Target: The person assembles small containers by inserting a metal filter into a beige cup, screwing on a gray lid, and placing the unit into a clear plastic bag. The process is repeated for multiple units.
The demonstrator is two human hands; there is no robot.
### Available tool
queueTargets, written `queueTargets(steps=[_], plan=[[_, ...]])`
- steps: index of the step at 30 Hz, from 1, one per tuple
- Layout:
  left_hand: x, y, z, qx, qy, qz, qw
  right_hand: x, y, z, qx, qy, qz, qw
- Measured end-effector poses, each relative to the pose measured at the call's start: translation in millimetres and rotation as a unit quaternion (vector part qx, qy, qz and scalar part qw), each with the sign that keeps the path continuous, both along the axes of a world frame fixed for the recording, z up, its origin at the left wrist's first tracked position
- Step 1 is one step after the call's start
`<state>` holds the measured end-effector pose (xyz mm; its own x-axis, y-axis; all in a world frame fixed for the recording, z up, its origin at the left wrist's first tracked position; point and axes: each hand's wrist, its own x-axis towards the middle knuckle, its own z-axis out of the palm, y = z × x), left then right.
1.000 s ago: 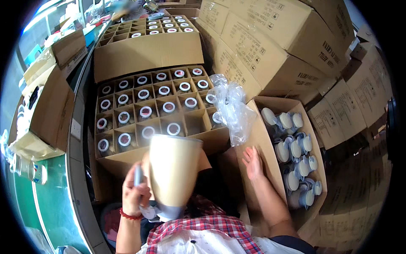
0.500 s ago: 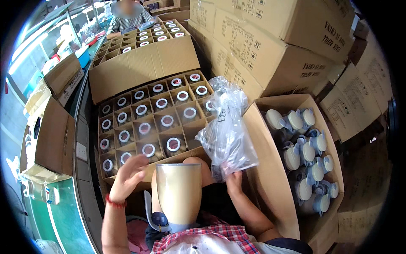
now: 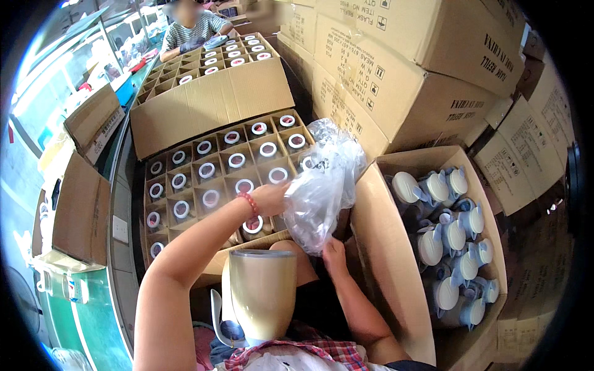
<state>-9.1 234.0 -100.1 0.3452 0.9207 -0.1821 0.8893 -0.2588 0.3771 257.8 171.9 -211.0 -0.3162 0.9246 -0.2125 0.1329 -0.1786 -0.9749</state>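
A cream-coloured flask body (image 3: 263, 294) stands upright between my knees, its open top facing up. Above and to its right I hold a crumpled clear plastic bag (image 3: 322, 185). My left hand (image 3: 272, 198), with a red bead bracelet at the wrist, grips the bag's left side. Lower down, my right hand (image 3: 334, 250) pinches the bag's bottom edge. Behind the bag lies an open carton (image 3: 216, 173) with cardboard dividers, each cell holding a glass flask refill seen from above.
At my right an open carton (image 3: 383, 247) holds several white-lidded jugs (image 3: 451, 247). Sealed cartons (image 3: 402, 68) are stacked behind it. A second divided carton (image 3: 210, 93) lies further back, with a person (image 3: 195, 28) seated beyond. Folded cartons (image 3: 80, 204) stand at the left.
My left hand let go of a small object, rose from beside the flask body and took hold of the plastic bag. My right hand lifted the bag from the carton's edge.
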Motion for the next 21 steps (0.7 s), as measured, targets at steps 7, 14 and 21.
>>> queueTargets(steps=[7,14,21], plan=[[8.7,-51.1,25.7,-0.003,-0.038,0.176,0.984,23.8,-55.7,57.6,0.273,0.005,-0.100,0.957],[-24.1,-165.0,30.5,0.183,-0.449,0.215,0.848,6.1,-76.2,126.4,0.496,0.026,0.021,0.868],[-13.8,-246.7,-15.0,0.297,-0.107,0.278,0.907,-13.1,-63.2,90.4,0.555,-0.183,0.090,0.807]])
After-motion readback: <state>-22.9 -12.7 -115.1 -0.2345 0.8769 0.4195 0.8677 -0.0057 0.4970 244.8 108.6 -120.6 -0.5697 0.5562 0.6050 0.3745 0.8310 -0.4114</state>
